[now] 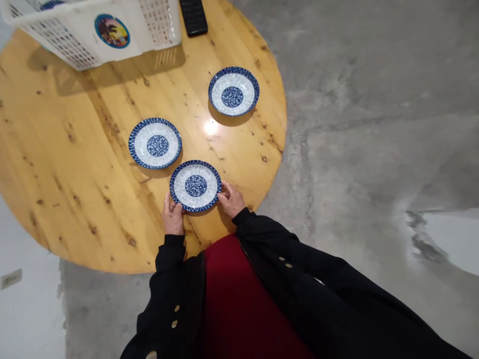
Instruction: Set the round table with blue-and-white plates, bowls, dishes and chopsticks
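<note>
Three blue-and-white patterned plates lie on a round wooden table (75, 164). The nearest plate (195, 185) sits by the table's front edge. My left hand (172, 215) grips its left rim with curled fingers, and my right hand (232, 198) grips its right rim the same way. A second plate (154, 143) rests just up and to the left, almost touching the first. The third plate (233, 91) lies farther back on the right, apart from the others. Black sleeves cover both of my arms.
A white perforated plastic basket (93, 30) with a round sticker stands at the table's back left. A black flat object (193, 17) lies behind it. Grey concrete floor (374, 124) spreads to the right of the table.
</note>
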The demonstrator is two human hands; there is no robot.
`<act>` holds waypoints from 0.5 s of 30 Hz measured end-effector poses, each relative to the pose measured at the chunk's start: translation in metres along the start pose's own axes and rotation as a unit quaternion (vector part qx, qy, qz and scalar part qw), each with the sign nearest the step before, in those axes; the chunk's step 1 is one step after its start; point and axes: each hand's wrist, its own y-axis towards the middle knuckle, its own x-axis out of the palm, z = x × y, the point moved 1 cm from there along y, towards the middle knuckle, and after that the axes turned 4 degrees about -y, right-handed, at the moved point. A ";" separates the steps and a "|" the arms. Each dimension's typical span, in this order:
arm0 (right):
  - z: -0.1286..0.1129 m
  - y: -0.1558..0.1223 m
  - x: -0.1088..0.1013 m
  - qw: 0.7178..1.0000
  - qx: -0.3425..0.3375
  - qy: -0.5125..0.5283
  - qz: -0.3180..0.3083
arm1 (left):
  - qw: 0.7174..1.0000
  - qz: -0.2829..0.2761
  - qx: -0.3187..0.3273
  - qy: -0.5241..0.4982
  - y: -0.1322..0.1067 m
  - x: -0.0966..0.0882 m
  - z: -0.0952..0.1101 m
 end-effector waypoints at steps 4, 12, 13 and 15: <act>0.000 -0.002 0.000 1.000 -0.008 -0.011 -0.005 | 1.000 0.008 -0.012 -0.006 -0.002 -0.004 -0.004; 0.003 -0.003 0.003 1.000 -0.007 -0.019 0.000 | 1.000 0.019 -0.003 -0.007 -0.001 -0.006 -0.005; 0.003 -0.003 0.004 1.000 -0.008 -0.018 -0.001 | 1.000 0.018 0.000 -0.006 0.001 -0.006 -0.005; 0.003 -0.002 0.005 1.000 -0.009 -0.015 -0.007 | 1.000 0.016 0.010 0.000 0.004 -0.006 -0.005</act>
